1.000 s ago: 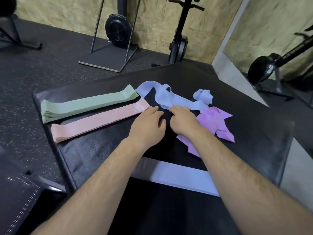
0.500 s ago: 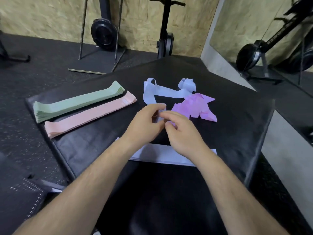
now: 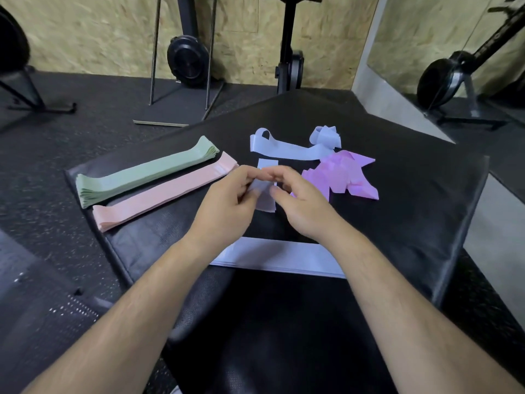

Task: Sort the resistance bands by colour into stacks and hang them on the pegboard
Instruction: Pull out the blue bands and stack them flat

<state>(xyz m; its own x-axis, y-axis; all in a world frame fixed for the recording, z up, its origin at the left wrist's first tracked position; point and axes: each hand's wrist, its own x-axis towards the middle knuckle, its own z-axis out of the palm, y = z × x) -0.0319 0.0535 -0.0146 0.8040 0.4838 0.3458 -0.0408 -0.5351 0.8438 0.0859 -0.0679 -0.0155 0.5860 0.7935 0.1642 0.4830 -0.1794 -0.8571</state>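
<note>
Pale-blue flat band pinched by left hand, right hand.

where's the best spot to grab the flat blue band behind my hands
Pinch the flat blue band by the raised loop at its left end, from above. That loop stands off the mat, while the rest lies flat and its right end meets the purple pile. The left hand and right hand pinch another blue band.

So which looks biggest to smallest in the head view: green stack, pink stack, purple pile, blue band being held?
1. flat green stack of bands and flat pink stack of bands: too alike to rank.
2. crumpled purple pile of bands.
3. light-blue band pinched by left hand and right hand, partly hidden.
</note>
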